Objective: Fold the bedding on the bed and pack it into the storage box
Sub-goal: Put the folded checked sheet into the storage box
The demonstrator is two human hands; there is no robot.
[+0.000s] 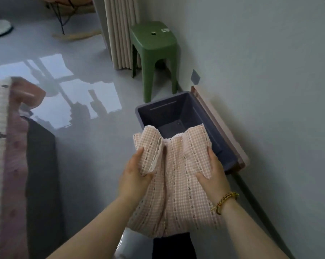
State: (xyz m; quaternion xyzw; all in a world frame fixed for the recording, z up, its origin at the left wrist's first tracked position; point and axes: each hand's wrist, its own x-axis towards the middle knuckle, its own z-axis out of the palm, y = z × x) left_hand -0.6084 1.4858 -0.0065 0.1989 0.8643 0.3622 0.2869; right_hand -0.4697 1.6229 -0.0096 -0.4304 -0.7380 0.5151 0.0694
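Observation:
A folded pink checked blanket (176, 174) hangs between my two hands, above the near end of a dark blue storage box (169, 113) that stands on the floor by the wall. The box is open and I see nothing inside it. My left hand (135, 176) grips the blanket's left folded edge, thumb on top. My right hand (213, 172) holds its right edge, fingers curled round the fabric. More bedding (0, 146), white and pink, lies on the bed at the far left.
The box's pink lid (223, 128) leans between box and wall. A green plastic stool (154, 53) stands beyond the box next to a beige curtain (120, 30). The bed's dark side (42, 174) runs along the left. Glossy grey floor lies between bed and box.

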